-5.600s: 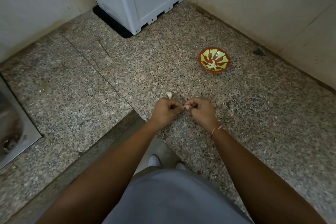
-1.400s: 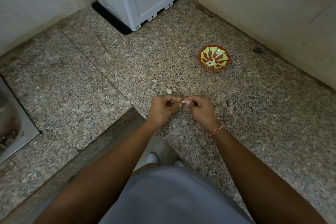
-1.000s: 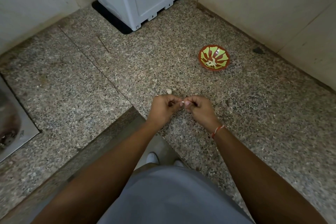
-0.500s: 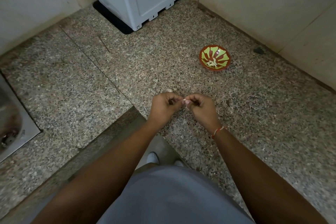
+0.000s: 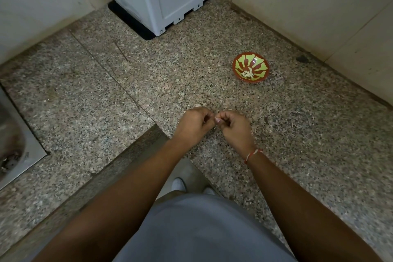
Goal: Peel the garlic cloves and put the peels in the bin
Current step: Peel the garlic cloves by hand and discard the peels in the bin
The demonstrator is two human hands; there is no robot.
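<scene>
Garlic clove (image 5: 215, 117) sits almost hidden between the two hands, only a pale sliver showing where the fingertips meet, above the granite surface (image 5: 297, 134) near its front edge. Compared with a moment ago very little has changed: the hands stay at the same place and only work closer over the clove, so I judge the peeling is still going on and no peel is ready for the bin. The left hand (image 5: 194, 124) curls around the clove and pinches it; the right hand (image 5: 232, 126) pinches at it with thumb and fingers, wrist bent inward. Another clove (image 5: 198, 105) lies on the surface just behind the left hand. The bowl (image 5: 251, 69) stands well apart.
</scene>
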